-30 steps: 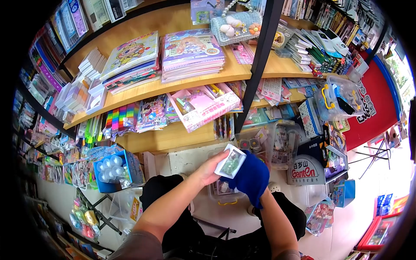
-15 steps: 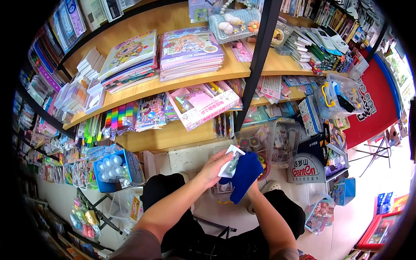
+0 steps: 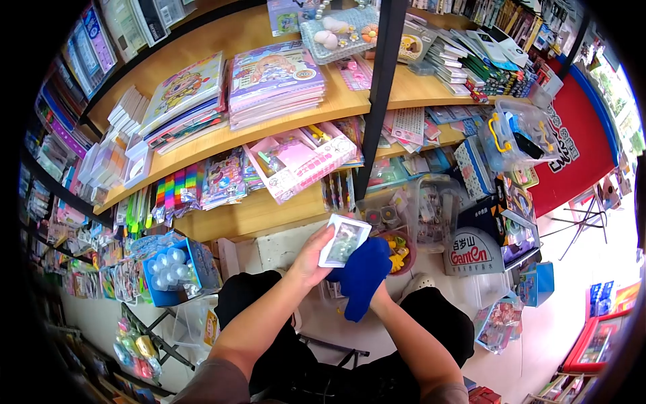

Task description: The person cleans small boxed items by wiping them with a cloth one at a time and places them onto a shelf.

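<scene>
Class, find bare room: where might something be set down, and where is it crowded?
Bare wood shows on the lower shelf, below the pink box. Bare floor lies between the right-hand blue box and red-framed case. Crowded: around the clear bin.

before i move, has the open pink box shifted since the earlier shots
No. Judged against the black post, the open pink box keeps its place, just left of it; only the view shifted.

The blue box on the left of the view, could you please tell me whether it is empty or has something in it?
Not empty: a cluster of clear, rounded pieces shows at the open top of the blue box.
</scene>
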Action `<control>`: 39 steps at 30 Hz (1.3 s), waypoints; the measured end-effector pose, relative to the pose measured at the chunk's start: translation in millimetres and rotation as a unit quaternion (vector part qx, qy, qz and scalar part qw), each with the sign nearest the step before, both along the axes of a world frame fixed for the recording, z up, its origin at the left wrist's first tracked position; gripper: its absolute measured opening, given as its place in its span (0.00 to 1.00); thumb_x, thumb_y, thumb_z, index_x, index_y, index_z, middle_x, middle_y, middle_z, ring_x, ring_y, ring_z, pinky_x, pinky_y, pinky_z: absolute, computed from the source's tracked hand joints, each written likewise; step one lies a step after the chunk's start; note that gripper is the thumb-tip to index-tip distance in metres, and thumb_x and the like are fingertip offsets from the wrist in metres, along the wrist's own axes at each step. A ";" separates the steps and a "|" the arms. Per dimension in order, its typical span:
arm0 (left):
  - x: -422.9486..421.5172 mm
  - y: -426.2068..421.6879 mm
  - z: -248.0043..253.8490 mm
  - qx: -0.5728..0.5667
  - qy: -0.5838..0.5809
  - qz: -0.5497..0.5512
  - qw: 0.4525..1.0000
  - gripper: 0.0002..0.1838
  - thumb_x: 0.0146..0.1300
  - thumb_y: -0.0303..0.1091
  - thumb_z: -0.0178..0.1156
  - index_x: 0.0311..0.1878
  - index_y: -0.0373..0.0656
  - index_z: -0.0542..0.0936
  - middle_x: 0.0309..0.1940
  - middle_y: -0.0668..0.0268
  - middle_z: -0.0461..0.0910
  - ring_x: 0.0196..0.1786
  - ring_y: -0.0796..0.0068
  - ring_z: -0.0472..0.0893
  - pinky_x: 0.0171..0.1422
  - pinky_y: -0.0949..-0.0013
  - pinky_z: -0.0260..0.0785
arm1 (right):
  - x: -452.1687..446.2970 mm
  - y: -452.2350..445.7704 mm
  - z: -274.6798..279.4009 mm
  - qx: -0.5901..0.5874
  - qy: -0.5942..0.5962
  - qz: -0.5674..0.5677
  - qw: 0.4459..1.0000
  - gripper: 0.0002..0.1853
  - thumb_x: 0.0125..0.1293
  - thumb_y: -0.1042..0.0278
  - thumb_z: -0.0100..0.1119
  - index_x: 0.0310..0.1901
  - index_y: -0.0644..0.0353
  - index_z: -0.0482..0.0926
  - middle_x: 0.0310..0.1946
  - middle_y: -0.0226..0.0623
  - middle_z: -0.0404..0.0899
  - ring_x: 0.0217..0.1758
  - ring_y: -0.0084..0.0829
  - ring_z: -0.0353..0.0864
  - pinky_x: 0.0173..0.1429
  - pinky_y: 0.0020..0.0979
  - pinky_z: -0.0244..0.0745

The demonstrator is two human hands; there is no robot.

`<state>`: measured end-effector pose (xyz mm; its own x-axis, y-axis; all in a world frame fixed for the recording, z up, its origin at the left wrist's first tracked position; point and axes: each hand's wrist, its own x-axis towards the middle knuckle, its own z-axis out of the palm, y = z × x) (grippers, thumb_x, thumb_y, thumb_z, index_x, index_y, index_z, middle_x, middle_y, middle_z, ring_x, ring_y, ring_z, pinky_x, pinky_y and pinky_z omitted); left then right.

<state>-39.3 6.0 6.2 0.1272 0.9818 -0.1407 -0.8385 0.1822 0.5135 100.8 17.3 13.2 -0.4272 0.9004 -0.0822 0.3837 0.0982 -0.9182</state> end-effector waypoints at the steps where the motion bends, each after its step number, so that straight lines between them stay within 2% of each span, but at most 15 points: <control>1: 1.2 0.3 -0.3 0.000 -0.001 0.008 1.000 0.29 0.67 0.44 0.53 0.66 0.40 0.62 0.58 0.60 0.72 0.59 0.68 0.73 0.65 0.64 0.63 | 1.9 -0.2 1.7 -0.070 0.018 0.004 0.997 0.05 0.54 0.70 0.55 0.28 0.61 0.71 0.26 0.40 0.71 0.31 0.37 0.71 0.36 0.39 0.66; 4: 4.2 -0.5 0.2 0.000 -0.005 0.015 1.000 0.29 0.67 0.43 0.53 0.66 0.40 0.62 0.58 0.59 0.72 0.60 0.67 0.73 0.66 0.64 0.63 | 7.1 8.1 -41.6 0.143 -0.029 0.007 0.989 0.06 0.57 0.73 0.57 0.34 0.62 0.70 0.26 0.32 0.71 0.29 0.25 0.71 0.33 0.31 0.68; 7: 5.5 -0.4 -0.4 -0.018 -0.014 -0.008 1.000 0.31 0.66 0.44 0.52 0.68 0.40 0.59 0.63 0.58 0.66 0.65 0.62 0.67 0.70 0.59 0.56 | 15.3 15.2 -37.3 0.289 -0.028 0.001 0.957 0.06 0.58 0.72 0.57 0.33 0.61 0.70 0.26 0.32 0.71 0.29 0.24 0.72 0.33 0.30 0.68; 10: 11.9 -0.8 -1.4 -0.020 0.010 -0.007 1.000 0.31 0.66 0.44 0.52 0.68 0.40 0.60 0.62 0.57 0.67 0.64 0.62 0.68 0.70 0.60 0.57 | 17.7 19.7 -10.6 0.305 -0.235 0.045 0.922 0.07 0.50 0.67 0.57 0.26 0.60 0.71 0.27 0.44 0.72 0.32 0.42 0.74 0.36 0.39 0.65; 14: 10.6 -0.6 1.7 0.008 0.065 0.008 0.998 0.31 0.66 0.45 0.53 0.67 0.39 0.60 0.61 0.56 0.69 0.62 0.62 0.70 0.68 0.61 0.59 | 14.9 16.0 -80.2 0.164 0.033 -0.030 0.985 0.06 0.56 0.71 0.55 0.33 0.59 0.70 0.30 0.37 0.72 0.32 0.33 0.74 0.37 0.34 0.68; 16: 8.7 -0.7 8.5 0.014 0.080 0.018 0.997 0.32 0.65 0.44 0.53 0.67 0.38 0.60 0.61 0.56 0.69 0.62 0.62 0.71 0.68 0.61 0.60 | 10.7 10.9 -78.9 0.103 0.115 -0.028 0.988 0.06 0.64 0.74 0.52 0.42 0.58 0.70 0.33 0.29 0.72 0.33 0.22 0.74 0.37 0.25 0.72; 17: 6.5 -0.2 7.6 0.019 0.065 0.019 0.998 0.31 0.65 0.43 0.54 0.67 0.38 0.61 0.60 0.57 0.70 0.61 0.64 0.71 0.67 0.63 0.61 | 10.5 8.4 -77.7 0.012 0.150 -0.041 0.988 0.06 0.64 0.74 0.52 0.42 0.59 0.70 0.33 0.30 0.72 0.32 0.22 0.74 0.36 0.25 0.72; 19: 2.5 0.5 4.7 0.031 0.033 0.020 0.999 0.29 0.66 0.40 0.54 0.67 0.39 0.62 0.59 0.59 0.71 0.60 0.69 0.72 0.65 0.66 0.63 | 7.5 1.4 -33.8 -0.170 0.215 -0.069 0.959 0.07 0.64 0.73 0.53 0.43 0.59 0.70 0.33 0.31 0.73 0.32 0.22 0.74 0.34 0.25 0.72; 22: 0.5 -1.1 8.4 0.043 0.039 0.009 0.998 0.30 0.65 0.40 0.55 0.67 0.38 0.61 0.59 0.58 0.71 0.60 0.69 0.72 0.66 0.66 0.63 | 1.5 0.4 1.8 -0.317 0.312 -0.132 0.886 0.08 0.62 0.73 0.55 0.42 0.61 0.70 0.31 0.32 0.73 0.27 0.24 0.75 0.30 0.26 0.74; 25: -1.4 2.5 7.9 0.045 0.011 0.022 0.999 0.32 0.65 0.40 0.55 0.68 0.38 0.59 0.60 0.58 0.70 0.60 0.68 0.73 0.65 0.66 0.63 | 4.3 5.7 -5.6 -0.323 0.322 -0.086 0.886 0.09 0.60 0.73 0.55 0.42 0.64 0.71 0.30 0.35 0.75 0.26 0.27 0.77 0.28 0.29 0.76; 28: -7.3 6.2 12.1 0.035 0.062 0.038 0.997 0.39 0.60 0.48 0.58 0.69 0.40 0.57 0.64 0.54 0.66 0.65 0.58 0.68 0.69 0.56 0.60 | 3.4 1.4 -14.3 -0.287 0.347 -0.072 0.890 0.07 0.62 0.76 0.52 0.41 0.64 0.69 0.26 0.41 0.75 0.19 0.30 0.75 0.18 0.28 0.70; 33: -9.3 3.7 12.2 0.027 0.023 0.044 0.998 0.39 0.60 0.50 0.58 0.69 0.41 0.58 0.64 0.56 0.66 0.66 0.57 0.67 0.69 0.54 0.60 | 25.3 -3.2 -25.7 -0.409 0.395 -0.100 0.816 0.05 0.62 0.73 0.55 0.39 0.61 0.73 0.30 0.39 0.77 0.28 0.30 0.78 0.29 0.30 0.76; 36: -11.8 3.5 12.9 0.015 -0.019 0.052 0.998 0.37 0.60 0.51 0.56 0.68 0.41 0.60 0.64 0.56 0.66 0.65 0.57 0.67 0.69 0.53 0.59 | 31.5 13.0 -58.7 -0.328 0.319 -0.093 0.884 0.04 0.61 0.71 0.56 0.35 0.60 0.73 0.31 0.35 0.75 0.31 0.28 0.76 0.34 0.30 0.73; 38: -12.7 3.3 13.9 0.008 -0.033 0.061 0.998 0.36 0.61 0.50 0.55 0.67 0.40 0.61 0.63 0.56 0.67 0.65 0.57 0.67 0.69 0.52 0.58 | 30.0 23.7 -74.9 -0.108 0.195 -0.036 0.974 0.04 0.61 0.71 0.55 0.35 0.60 0.73 0.31 0.35 0.74 0.30 0.28 0.74 0.34 0.29 0.71; 39: -13.1 3.3 13.1 0.007 -0.047 0.060 0.997 0.35 0.62 0.50 0.55 0.67 0.40 0.62 0.63 0.56 0.67 0.65 0.57 0.67 0.69 0.52 0.57 | 29.0 27.1 -73.4 0.022 0.128 -0.018 0.991 0.04 0.60 0.72 0.55 0.35 0.61 0.73 0.31 0.35 0.73 0.30 0.29 0.73 0.35 0.29 0.70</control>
<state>-52.4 9.3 19.3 0.0200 0.9927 -0.1189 -0.8986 0.0700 0.4331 129.8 44.5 -60.2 -0.3958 0.9161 0.0639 0.1423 0.1299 -0.9813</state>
